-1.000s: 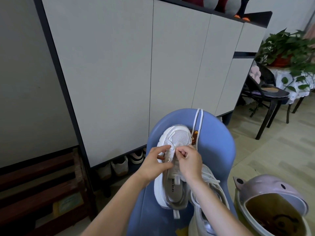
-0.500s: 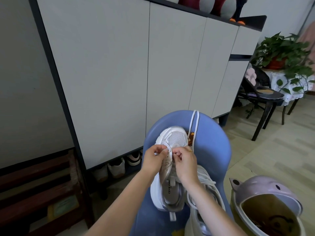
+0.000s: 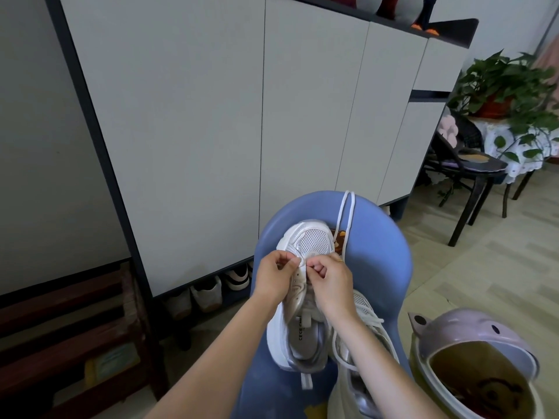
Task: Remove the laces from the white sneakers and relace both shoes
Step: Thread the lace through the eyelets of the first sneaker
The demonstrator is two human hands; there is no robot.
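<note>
Where the two hands meet over the front eyelets of the unlaced sneaker (image 3: 302, 297), each closes its grip with thumb and forefinger on the white lace (image 3: 299, 262): the left hand (image 3: 273, 278) pinches it from the left, the right hand (image 3: 331, 278) from the right, the remaining fingers curled in. A ring shows on the right hand.

Unlaced sneaker: white, mesh toe pointing away from the person, lying on the blue chair seat (image 3: 378, 267); tongue and insole exposed, printed lettering on the insole too small to read in full.

Second sneaker (image 3: 363, 343): white, just beside the first on its right, partly under the right forearm, laces in place and crossing.

Loose lace (image 3: 344, 219): white, doubled, draped over the far rim of the chair seat and running down past the toe of the unlaced sneaker.

Surroundings: lilac bin (image 3: 472, 352) with an open top, right of the chair; tall grey cabinet (image 3: 196, 131) behind, with several shoes (image 3: 208, 294) in the gap beneath it; dark wooden rack (image 3: 66, 328) to the left; black chair (image 3: 472, 173) and potted plant (image 3: 508, 83) at far right.
</note>
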